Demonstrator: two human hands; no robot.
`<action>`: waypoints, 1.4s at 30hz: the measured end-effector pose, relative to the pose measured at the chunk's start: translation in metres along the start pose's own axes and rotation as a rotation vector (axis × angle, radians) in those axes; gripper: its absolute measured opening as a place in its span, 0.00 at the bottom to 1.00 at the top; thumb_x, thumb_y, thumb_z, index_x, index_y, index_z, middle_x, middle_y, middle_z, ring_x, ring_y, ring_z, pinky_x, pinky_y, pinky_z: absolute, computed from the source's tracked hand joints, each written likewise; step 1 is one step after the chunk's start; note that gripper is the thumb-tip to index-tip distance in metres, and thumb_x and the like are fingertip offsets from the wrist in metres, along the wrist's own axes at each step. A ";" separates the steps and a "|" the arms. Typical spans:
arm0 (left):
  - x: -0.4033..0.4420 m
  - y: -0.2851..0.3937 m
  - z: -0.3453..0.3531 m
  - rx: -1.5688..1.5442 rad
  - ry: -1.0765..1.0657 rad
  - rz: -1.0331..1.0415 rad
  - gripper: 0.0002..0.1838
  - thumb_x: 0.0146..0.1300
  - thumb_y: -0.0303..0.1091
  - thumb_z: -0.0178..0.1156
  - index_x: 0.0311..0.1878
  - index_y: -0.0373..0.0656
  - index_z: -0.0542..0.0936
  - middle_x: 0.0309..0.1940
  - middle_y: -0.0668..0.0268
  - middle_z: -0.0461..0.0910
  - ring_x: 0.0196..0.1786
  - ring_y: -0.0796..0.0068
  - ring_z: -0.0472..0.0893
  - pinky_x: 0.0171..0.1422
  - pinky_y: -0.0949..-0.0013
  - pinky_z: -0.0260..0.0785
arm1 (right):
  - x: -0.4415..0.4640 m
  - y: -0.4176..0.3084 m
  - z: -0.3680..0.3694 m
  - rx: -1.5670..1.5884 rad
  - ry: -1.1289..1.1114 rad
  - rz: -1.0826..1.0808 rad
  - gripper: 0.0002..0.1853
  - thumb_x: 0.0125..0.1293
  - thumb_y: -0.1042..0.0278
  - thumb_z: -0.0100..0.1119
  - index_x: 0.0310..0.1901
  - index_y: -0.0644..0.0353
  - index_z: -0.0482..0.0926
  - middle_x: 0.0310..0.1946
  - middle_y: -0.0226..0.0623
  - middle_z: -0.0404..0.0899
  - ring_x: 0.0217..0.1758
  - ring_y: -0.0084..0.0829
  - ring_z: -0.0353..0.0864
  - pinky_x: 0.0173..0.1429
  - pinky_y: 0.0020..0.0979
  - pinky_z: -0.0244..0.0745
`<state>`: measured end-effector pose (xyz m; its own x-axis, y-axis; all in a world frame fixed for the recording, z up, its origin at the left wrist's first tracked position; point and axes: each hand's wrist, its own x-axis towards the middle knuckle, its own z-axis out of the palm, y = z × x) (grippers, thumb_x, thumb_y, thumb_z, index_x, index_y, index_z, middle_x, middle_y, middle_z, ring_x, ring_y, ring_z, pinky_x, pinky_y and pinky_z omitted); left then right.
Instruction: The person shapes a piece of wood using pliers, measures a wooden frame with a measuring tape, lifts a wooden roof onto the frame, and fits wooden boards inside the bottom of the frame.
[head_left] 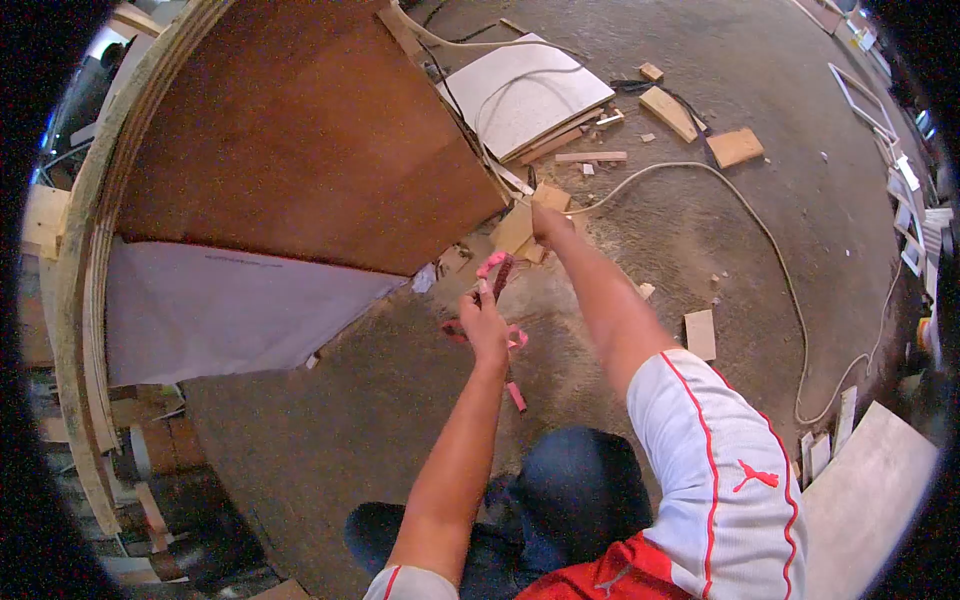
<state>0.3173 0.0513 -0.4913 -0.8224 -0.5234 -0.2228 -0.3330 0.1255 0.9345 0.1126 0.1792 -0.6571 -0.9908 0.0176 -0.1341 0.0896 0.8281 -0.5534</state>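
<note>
My left hand is closed on a pink and dark strip, which loops above the fingers and hangs below them toward the floor. Farther forward and to the right, my right hand reaches down beside a wooden block at the corner of a large brown panel. Its fingers are mostly hidden, and what they may hold cannot be made out. A pale cord runs right from near that hand.
White boards lie stacked ahead on the floor. Wood offcuts are scattered to the right, and the cord curves round them. A curved wooden frame stands at the left. Another pale board lies at the lower right.
</note>
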 end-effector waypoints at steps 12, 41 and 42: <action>-0.014 0.093 -0.051 -0.331 -0.191 0.129 0.13 0.76 0.40 0.60 0.41 0.41 0.83 0.31 0.74 0.80 0.33 0.85 0.72 0.39 0.75 0.66 | -0.145 -0.157 -0.241 0.451 -0.617 -0.506 0.19 0.70 0.51 0.62 0.50 0.57 0.85 0.35 0.38 0.87 0.38 0.31 0.85 0.44 0.37 0.80; -0.125 0.272 -0.370 -0.110 -0.004 0.976 0.05 0.60 0.25 0.73 0.34 0.37 0.85 0.32 0.61 0.86 0.36 0.73 0.84 0.43 0.69 0.75 | -0.395 -0.526 -0.489 -0.316 -0.163 -1.311 0.08 0.60 0.65 0.64 0.31 0.61 0.83 0.26 0.49 0.81 0.34 0.53 0.83 0.40 0.48 0.75; -0.122 0.271 -0.372 -0.077 0.025 0.971 0.05 0.60 0.26 0.73 0.35 0.37 0.86 0.32 0.62 0.87 0.36 0.73 0.85 0.43 0.68 0.76 | -0.395 -0.529 -0.486 -0.337 -0.172 -1.311 0.08 0.60 0.64 0.64 0.31 0.61 0.83 0.26 0.50 0.81 0.34 0.53 0.83 0.40 0.49 0.75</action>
<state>0.4988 -0.1644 -0.1073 -0.7131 -0.2388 0.6591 0.5165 0.4568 0.7243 0.4071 0.0065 0.0877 -0.3014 -0.9286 0.2164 -0.9515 0.2785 -0.1305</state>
